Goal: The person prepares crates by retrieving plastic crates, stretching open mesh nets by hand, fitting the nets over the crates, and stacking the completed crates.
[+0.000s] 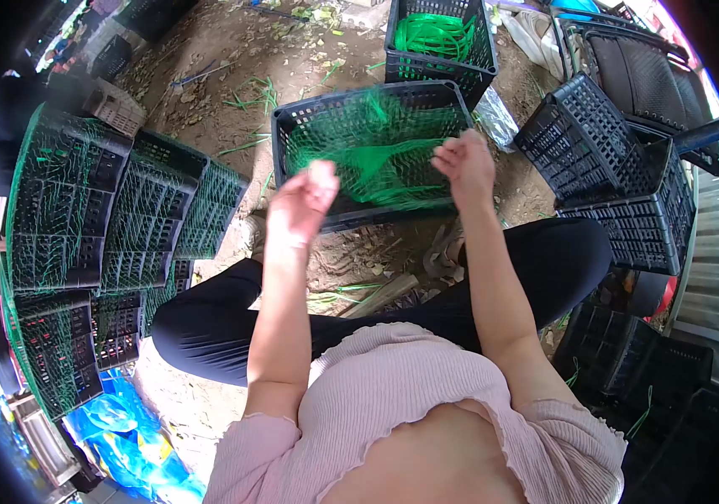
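Green netting (372,168) is spread, smeared by motion, over and inside a black plastic crate (334,220) in front of me. My left hand (307,195) is raised at the crate's near left side. Its fingers are curled in, blurred, against the left side of the netting. Over the crate's right rim, my right hand (465,160) has its fingers pinched together at the netting's right edge. Between the two hands the mesh gathers into a denser green band. The exact grip points are too blurred to make out.
Another black crate (439,67) behind holds green strips. At left stand several net-covered crates (145,202). More black crates (620,210) are stacked at right, near a folded chair (641,76). Blue plastic sheeting (128,428) lies at lower left. Leaves and green scraps litter the dirt ground.
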A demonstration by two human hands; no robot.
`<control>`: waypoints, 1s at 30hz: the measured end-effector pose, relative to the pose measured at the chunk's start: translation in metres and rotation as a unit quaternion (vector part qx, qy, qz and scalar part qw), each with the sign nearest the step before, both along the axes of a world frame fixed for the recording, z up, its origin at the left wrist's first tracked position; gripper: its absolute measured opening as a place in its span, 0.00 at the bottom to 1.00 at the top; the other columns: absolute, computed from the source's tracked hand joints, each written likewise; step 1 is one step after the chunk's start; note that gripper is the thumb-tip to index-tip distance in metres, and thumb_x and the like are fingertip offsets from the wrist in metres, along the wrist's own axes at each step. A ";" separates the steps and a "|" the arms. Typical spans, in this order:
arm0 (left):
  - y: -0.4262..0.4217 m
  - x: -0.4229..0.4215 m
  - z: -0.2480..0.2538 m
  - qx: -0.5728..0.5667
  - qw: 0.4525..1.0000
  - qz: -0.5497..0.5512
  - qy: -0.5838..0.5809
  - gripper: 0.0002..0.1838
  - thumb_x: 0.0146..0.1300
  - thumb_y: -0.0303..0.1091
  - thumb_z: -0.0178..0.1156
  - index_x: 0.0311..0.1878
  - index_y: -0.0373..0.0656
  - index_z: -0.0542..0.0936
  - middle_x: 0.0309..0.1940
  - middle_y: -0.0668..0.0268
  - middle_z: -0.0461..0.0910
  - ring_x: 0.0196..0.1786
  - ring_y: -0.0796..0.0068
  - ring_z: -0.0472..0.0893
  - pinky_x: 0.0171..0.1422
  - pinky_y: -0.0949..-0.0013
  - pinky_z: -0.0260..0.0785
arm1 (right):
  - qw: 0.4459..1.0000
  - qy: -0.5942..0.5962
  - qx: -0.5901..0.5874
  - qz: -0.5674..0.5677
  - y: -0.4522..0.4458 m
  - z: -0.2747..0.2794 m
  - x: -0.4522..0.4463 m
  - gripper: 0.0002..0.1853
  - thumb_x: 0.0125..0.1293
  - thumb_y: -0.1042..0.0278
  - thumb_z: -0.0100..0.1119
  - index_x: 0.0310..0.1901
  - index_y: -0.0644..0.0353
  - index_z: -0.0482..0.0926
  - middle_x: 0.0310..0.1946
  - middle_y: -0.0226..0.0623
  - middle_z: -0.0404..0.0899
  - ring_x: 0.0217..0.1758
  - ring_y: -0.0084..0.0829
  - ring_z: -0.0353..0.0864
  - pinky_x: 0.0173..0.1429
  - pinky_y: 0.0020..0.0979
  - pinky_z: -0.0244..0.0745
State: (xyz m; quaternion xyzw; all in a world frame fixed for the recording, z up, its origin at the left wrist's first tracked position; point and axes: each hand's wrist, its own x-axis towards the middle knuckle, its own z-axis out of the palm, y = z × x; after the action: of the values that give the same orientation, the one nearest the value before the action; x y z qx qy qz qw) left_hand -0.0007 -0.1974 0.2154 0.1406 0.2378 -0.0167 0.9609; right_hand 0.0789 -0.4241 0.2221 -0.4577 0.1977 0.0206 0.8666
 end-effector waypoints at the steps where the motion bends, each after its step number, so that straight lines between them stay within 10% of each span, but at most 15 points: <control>1: 0.026 -0.001 -0.015 -0.048 0.998 0.025 -0.015 0.11 0.58 0.25 0.40 0.41 0.28 0.68 0.33 0.51 0.76 0.38 0.59 0.77 0.51 0.55 0.69 | 0.998 -0.029 0.059 0.016 -0.021 -0.025 0.013 0.06 0.62 0.63 0.42 0.31 0.55 0.65 0.17 0.25 0.63 0.15 0.19 0.61 0.21 0.24 0.66; 5: 0.116 -0.006 -0.048 -0.113 0.982 0.135 0.062 0.11 0.56 0.26 0.35 0.19 0.43 0.61 0.13 0.68 0.62 0.16 0.73 0.63 0.24 0.71 0.62 | 0.999 0.026 0.014 -0.039 -0.076 -0.059 0.041 0.07 0.60 0.64 0.43 0.27 0.54 0.66 0.13 0.23 0.57 0.12 0.18 0.52 0.16 0.23 0.55; 6: 0.104 -0.002 -0.022 0.135 0.958 0.187 0.173 0.10 0.54 0.26 0.38 0.18 0.46 0.59 0.12 0.71 0.57 0.14 0.76 0.54 0.18 0.75 0.50 | 0.998 0.048 -0.016 -0.032 -0.089 -0.063 0.047 0.07 0.58 0.64 0.44 0.26 0.54 0.66 0.13 0.23 0.57 0.12 0.17 0.52 0.15 0.22 0.52; 10: 0.178 -0.011 -0.032 0.248 0.941 0.159 0.167 0.13 0.55 0.34 0.46 0.16 0.47 0.62 0.08 0.75 0.48 0.11 0.81 0.49 0.16 0.76 0.44 | 0.996 0.041 -0.068 -0.034 -0.153 -0.060 0.077 0.10 0.54 0.62 0.42 0.24 0.57 0.70 0.10 0.22 0.54 0.10 0.17 0.50 0.14 0.21 0.43; 14: 0.174 -0.023 0.008 0.342 0.939 -0.014 0.038 0.14 0.58 0.42 0.52 0.42 0.43 0.69 0.19 0.75 0.58 0.18 0.84 0.57 0.21 0.79 0.53 | 0.980 0.058 -0.118 0.148 -0.175 -0.015 0.081 0.14 0.55 0.59 0.40 0.30 0.60 0.72 0.10 0.20 0.53 0.12 0.16 0.48 0.15 0.19 0.43; 16: 0.154 -0.021 0.020 0.435 0.858 -0.235 -0.137 0.29 0.52 0.34 0.60 0.57 0.42 0.61 0.25 0.74 0.61 0.25 0.85 0.61 0.28 0.81 0.56 | 0.943 0.044 -0.168 0.285 -0.170 0.007 0.079 0.15 0.56 0.59 0.42 0.35 0.61 0.73 0.11 0.20 0.55 0.14 0.16 0.52 0.18 0.19 0.48; 18: 0.118 -0.010 0.036 0.583 0.737 -0.337 -0.061 0.25 0.51 0.33 0.61 0.53 0.43 0.67 0.22 0.76 0.60 0.24 0.85 0.60 0.28 0.81 0.55 | 0.885 -0.001 -0.233 0.404 -0.148 0.023 0.069 0.17 0.56 0.61 0.44 0.42 0.62 0.74 0.12 0.21 0.59 0.17 0.18 0.59 0.22 0.19 0.57; 21: 0.097 0.020 0.000 0.759 0.612 -0.221 0.015 0.11 0.58 0.42 0.53 0.35 0.45 0.77 0.12 0.78 0.58 0.16 0.86 0.56 0.20 0.80 0.50 | 0.776 -0.134 -0.464 0.404 -0.111 0.036 0.053 0.15 0.56 0.63 0.47 0.41 0.61 0.76 0.20 0.28 0.72 0.28 0.25 0.70 0.37 0.24 0.65; 24: 0.100 0.036 0.036 0.514 0.857 0.029 0.038 0.15 0.62 0.45 0.46 0.25 0.48 0.73 0.11 0.78 0.60 0.13 0.85 0.55 0.15 0.78 0.47 | 0.757 -0.119 -0.544 0.341 -0.104 0.039 0.070 0.13 0.56 0.64 0.50 0.36 0.62 0.79 0.32 0.34 0.79 0.39 0.30 0.75 0.49 0.28 0.65; 25: 0.113 0.040 0.058 0.475 0.875 0.080 0.038 0.16 0.63 0.44 0.44 0.22 0.49 0.70 0.11 0.77 0.58 0.12 0.85 0.54 0.14 0.77 0.46 | 0.795 -0.146 -0.555 0.199 -0.126 0.020 0.093 0.14 0.57 0.60 0.50 0.33 0.62 0.80 0.37 0.40 0.79 0.40 0.32 0.77 0.46 0.28 0.67; 28: 0.196 0.032 0.083 0.408 0.891 0.178 0.086 0.17 0.64 0.43 0.42 0.20 0.48 0.65 0.10 0.77 0.51 0.10 0.84 0.49 0.12 0.78 0.41 | 0.633 -0.097 -0.768 0.002 -0.212 0.017 0.125 0.18 0.58 0.51 0.49 0.39 0.56 0.77 0.36 0.46 0.77 0.42 0.43 0.76 0.45 0.34 0.69; 30: 0.209 0.027 0.082 0.378 0.909 0.161 0.074 0.17 0.64 0.44 0.41 0.21 0.48 0.65 0.10 0.77 0.49 0.10 0.84 0.47 0.11 0.78 0.38 | 0.637 -0.073 -0.767 -0.031 -0.257 0.021 0.138 0.19 0.59 0.50 0.48 0.38 0.59 0.76 0.34 0.47 0.77 0.41 0.44 0.76 0.46 0.38 0.67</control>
State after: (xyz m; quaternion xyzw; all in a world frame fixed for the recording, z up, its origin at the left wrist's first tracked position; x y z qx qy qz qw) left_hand 0.0261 0.0120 0.2976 0.4510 0.3165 0.2192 0.8052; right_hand 0.2174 -0.6814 0.2431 -0.9514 0.0928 -0.1992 0.2156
